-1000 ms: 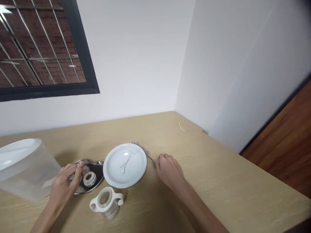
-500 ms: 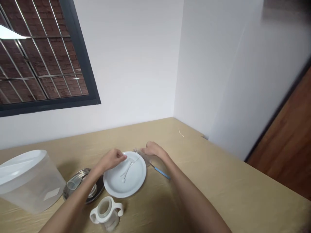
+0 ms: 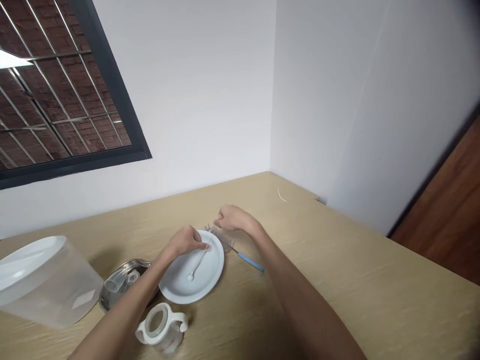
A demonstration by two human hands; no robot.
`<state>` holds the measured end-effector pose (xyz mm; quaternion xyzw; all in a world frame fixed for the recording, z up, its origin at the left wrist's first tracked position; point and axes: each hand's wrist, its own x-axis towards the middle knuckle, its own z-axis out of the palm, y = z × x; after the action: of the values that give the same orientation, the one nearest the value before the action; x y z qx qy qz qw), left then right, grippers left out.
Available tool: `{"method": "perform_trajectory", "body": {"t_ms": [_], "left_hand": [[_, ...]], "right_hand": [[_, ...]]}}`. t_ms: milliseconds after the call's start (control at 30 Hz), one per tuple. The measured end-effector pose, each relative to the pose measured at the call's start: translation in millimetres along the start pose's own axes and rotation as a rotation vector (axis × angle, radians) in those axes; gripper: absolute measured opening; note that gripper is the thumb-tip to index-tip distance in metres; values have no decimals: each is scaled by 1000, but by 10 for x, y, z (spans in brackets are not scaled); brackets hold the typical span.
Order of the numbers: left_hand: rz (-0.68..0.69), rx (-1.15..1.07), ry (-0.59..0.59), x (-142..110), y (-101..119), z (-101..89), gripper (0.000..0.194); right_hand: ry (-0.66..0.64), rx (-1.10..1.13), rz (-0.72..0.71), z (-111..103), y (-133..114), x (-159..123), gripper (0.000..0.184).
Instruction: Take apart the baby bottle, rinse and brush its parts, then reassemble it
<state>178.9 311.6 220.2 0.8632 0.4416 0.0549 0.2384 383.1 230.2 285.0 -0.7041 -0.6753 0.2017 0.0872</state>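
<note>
While the right hand (image 3: 234, 218) holds its fingertips drawn together above the far rim of the round white glossy plate (image 3: 220, 272), a thin pale strand (image 3: 211, 237) slants down from them and appears pinched there. The left hand (image 3: 186, 240) reaches over the plate, thumb and forefinger closed, seemingly on the upper end of a slender whitish straw with a rounded knob (image 3: 198, 261); the straw lies across the plate, knob toward the surface's near edge. Whether strand and straw touch, I cannot tell — the fingers hide the meeting point.

Just beside the plate, toward the surface's right edge, lies a bristle brush with a blue handle (image 3: 250, 261). Toward the near edge stands a white two-handled cup with a clear body (image 3: 165, 327); nearer the left edge are a shiny curved metal tray (image 3: 104, 301) and a translucent white plastic bin (image 3: 47, 282).

A loose pinch could let the smooth strand slip, or it might snag the bristles; the left forearm, passing low, could knock the cup — or catch the tray.

The bin's pale rectangular label (image 3: 83, 299) and the cup's faint reddish marking (image 3: 173, 345) are unreadable; no brand shows.
</note>
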Motion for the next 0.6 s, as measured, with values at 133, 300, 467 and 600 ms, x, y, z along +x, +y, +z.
{"method": "perform_trajectory", "body": {"t_ms": [133, 300, 467, 600], "left_hand": [[8, -17, -25, 1, 64, 78, 39], [-21, -109, 3, -30, 137, 89, 37], [-60, -321, 114, -250, 51, -96, 31], [-94, -518, 244, -579, -75, -148, 42]], "right_hand": [[28, -36, 8, -8, -39, -72, 28], [68, -67, -17, -10, -100, -123, 27], [144, -46, -78, -92, -155, -248, 29], [269, 22, -166, -185, -170, -382, 29]]}}
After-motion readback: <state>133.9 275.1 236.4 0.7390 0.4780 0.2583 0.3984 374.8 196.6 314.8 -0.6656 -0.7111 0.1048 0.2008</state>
